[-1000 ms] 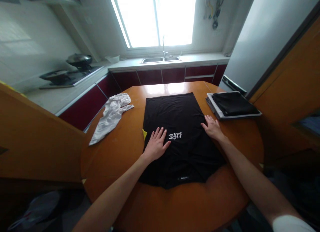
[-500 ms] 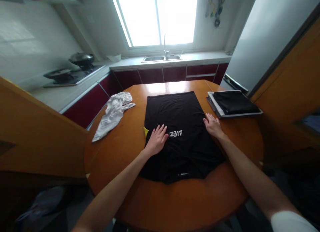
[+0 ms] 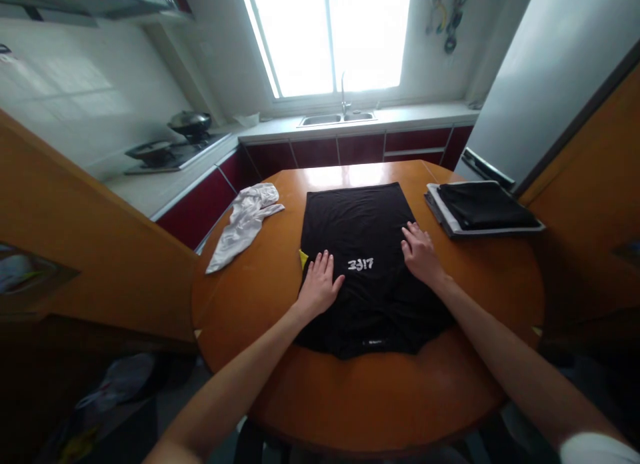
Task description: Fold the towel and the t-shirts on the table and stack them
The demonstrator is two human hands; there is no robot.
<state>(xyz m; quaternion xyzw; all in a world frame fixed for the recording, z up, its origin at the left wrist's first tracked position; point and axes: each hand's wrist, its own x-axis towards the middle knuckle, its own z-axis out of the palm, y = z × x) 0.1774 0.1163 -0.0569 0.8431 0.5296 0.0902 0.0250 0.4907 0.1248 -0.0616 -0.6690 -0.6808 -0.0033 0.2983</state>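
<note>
A black garment (image 3: 357, 224) with white lettering lies spread flat, its lettering upside down to me. My left hand (image 3: 321, 285) rests on its left part, fingers apart, holding nothing. Near the garment's right edge, my right hand (image 3: 421, 252) lies on the cloth with its fingers spread and nothing in them. A small yellow piece (image 3: 303, 259) sticks out at the left edge beside my left hand. Whatever lies under the garment is hidden.
The round wooden table (image 3: 370, 404) bears a crumpled white cloth (image 3: 243, 224) at the left and a folded stack (image 3: 483, 207) of dark and white fabric at the right. Beyond are a sink (image 3: 337, 118), a stove and a fridge.
My right hand has moved slightly inward from the garment's right edge, onto the cloth. My left hand stays on the left part. The whole view has shifted a little.
</note>
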